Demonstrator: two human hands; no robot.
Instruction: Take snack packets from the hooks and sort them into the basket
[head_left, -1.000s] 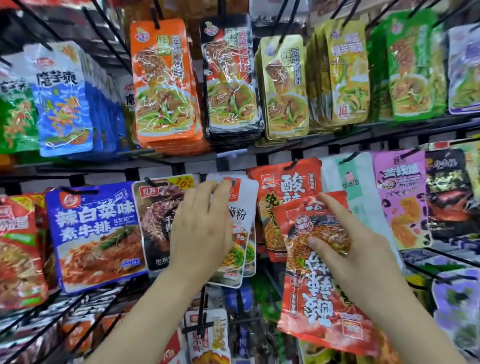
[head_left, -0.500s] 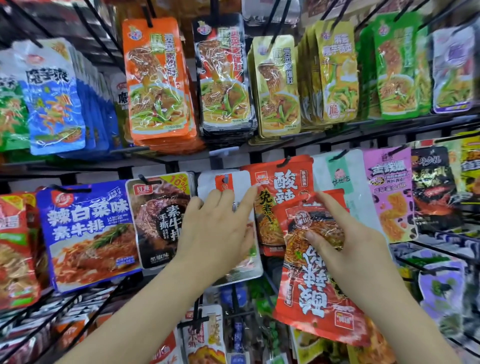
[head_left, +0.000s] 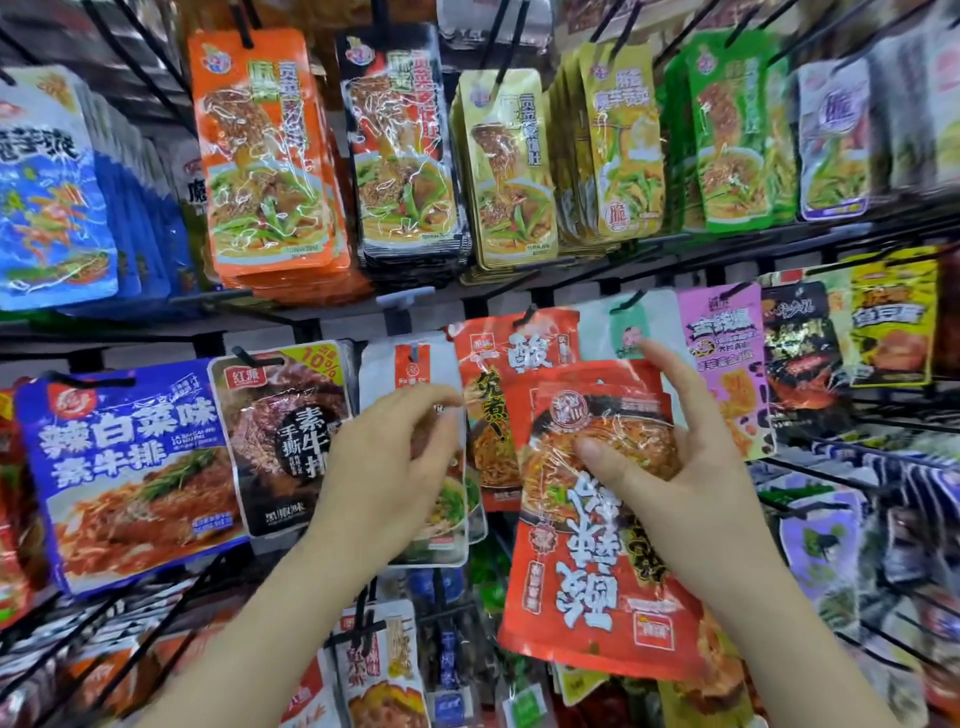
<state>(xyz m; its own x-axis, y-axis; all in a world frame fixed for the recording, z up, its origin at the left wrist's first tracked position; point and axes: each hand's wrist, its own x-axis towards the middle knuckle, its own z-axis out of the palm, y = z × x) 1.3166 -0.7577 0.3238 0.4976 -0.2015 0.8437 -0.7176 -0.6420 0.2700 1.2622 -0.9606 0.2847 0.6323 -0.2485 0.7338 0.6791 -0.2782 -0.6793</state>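
A rack of hooks holds rows of snack packets. My left hand (head_left: 384, 467) is in front of a white packet (head_left: 410, 364) that hangs on a hook in the middle row; its fingers are curled and pinch the packet near its right side, though blur hides the exact contact. My right hand (head_left: 670, 467) holds a large red packet (head_left: 587, 587) free of the hooks, thumb on its front, fingers behind, index finger pointing up. A second red edge shows just behind it. No basket is in view.
A blue packet (head_left: 130, 467) and a dark packet (head_left: 285, 431) hang to the left of my hands, a red one (head_left: 493, 395) and a pink one (head_left: 722, 364) to the right. Orange (head_left: 260, 156), black (head_left: 400, 145) and gold (head_left: 504, 166) packets fill the row above. Black wire hooks jut outward.
My left hand slid right from the dark packet onto the white one, and its flat fingers have curled. My right hand keeps hold of the red packet, raised slightly.
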